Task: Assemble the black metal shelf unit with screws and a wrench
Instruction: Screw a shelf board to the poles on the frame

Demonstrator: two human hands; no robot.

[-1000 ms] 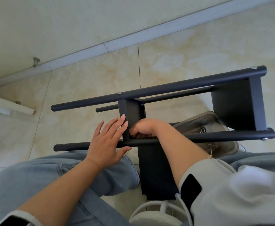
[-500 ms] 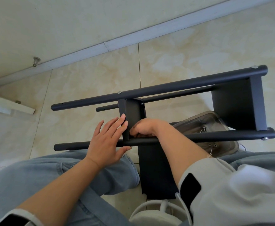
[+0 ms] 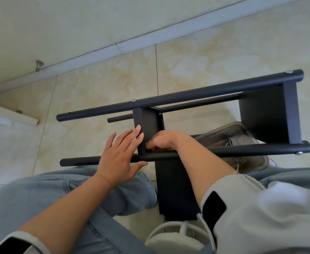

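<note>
Flat left hand (image 3: 120,158) against shelf panel (image 3: 141,132)

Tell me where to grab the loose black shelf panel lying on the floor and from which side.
Take the loose black shelf panel by its near short edge, coming from the person's side. It lies flat on the floor tiles; its far end is under the near pole and the right hand, and the legs crowd its long sides.

no readable text, label, brand, number or sign shows anywhere.
</note>
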